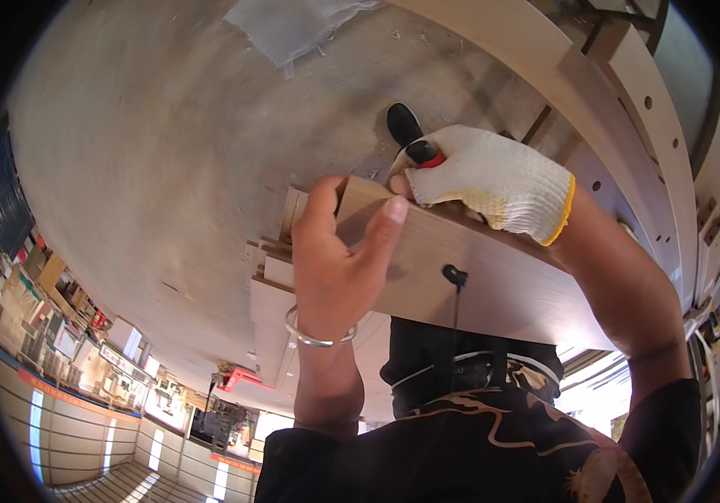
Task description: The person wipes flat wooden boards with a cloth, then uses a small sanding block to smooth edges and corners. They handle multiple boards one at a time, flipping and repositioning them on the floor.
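Observation:
My left hand (339, 251), bare and with a silver bangle at the wrist, is closed on the end of a light wood-coloured board (469, 260). Its thumb presses on the broad face and its fingers wrap behind the edge. In a white knitted glove with a yellow cuff, my right hand (490, 180) grips a tool with a black and red handle (424, 154). That hand lies along the board's far edge, close to the left thumb. The tool's working end is hidden, so its kind cannot be told.
More boards (272, 281) lie stacked beneath and left of the held one. Long panels with drilled holes (649, 138) stand at the right. A black shoe (404, 125) shows on the concrete floor (167, 168), and a plastic sheet (293, 29) lies farther off.

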The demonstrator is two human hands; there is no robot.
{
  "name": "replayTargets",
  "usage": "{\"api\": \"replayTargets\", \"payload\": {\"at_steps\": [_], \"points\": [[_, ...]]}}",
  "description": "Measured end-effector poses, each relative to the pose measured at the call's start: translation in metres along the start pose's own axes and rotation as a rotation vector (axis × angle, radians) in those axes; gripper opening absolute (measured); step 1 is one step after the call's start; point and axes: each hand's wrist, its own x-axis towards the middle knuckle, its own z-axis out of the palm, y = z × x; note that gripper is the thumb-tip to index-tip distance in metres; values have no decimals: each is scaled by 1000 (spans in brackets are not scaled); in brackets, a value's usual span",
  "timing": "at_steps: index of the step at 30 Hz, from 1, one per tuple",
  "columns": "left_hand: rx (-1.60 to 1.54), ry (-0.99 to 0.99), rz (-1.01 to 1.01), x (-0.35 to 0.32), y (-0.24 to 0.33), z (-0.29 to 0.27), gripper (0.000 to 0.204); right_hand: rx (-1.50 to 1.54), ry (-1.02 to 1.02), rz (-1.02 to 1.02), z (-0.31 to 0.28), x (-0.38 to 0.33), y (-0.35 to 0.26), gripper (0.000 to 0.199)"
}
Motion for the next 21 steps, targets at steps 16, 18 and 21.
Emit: {"api": "replayTargets", "payload": {"at_steps": [16, 18, 21], "points": [[434, 305, 92, 4, 0, 23, 31, 307, 80, 85, 4, 6, 6, 24], [462, 305, 91, 5, -2, 24, 31, 285, 146, 156, 3, 13, 6, 20], [548, 342, 135, 6, -4, 26, 37, 378, 151, 172, 2, 26, 8, 19]]}}
